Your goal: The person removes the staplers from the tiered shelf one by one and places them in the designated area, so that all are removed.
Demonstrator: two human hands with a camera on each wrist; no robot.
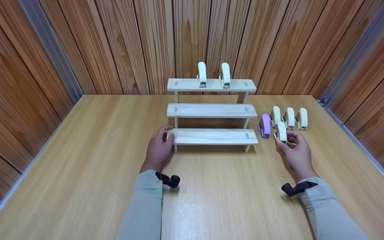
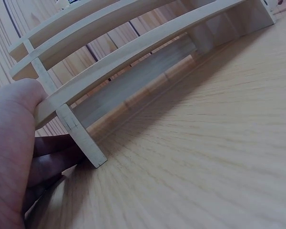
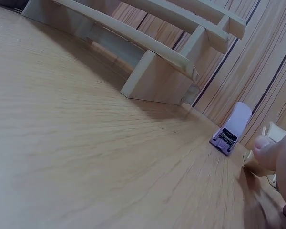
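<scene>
A three-tier wooden display shelf [image 1: 212,136] stands on the table. My left hand [image 1: 159,148] grips the left end of its lowest tier. In the left wrist view the thumb [image 2: 26,95] lies over the board's end, the fingers behind the side leg. My right hand [image 1: 297,151] pinches a cream stapler [image 1: 281,132] between thumb and fingers, to the right of the shelf. A purple stapler [image 1: 264,126] stands just left of it. Behind are three more cream staplers [image 1: 289,117] in a row. Two cream staplers [image 1: 202,74] stand on the top tier.
Wood-panelled walls [image 1: 155,43] enclose the table [image 1: 88,150] at the back and both sides. Grey metal strips [image 1: 50,46] run along the corners. A black wrist mount [image 1: 168,180] sits on each sleeve.
</scene>
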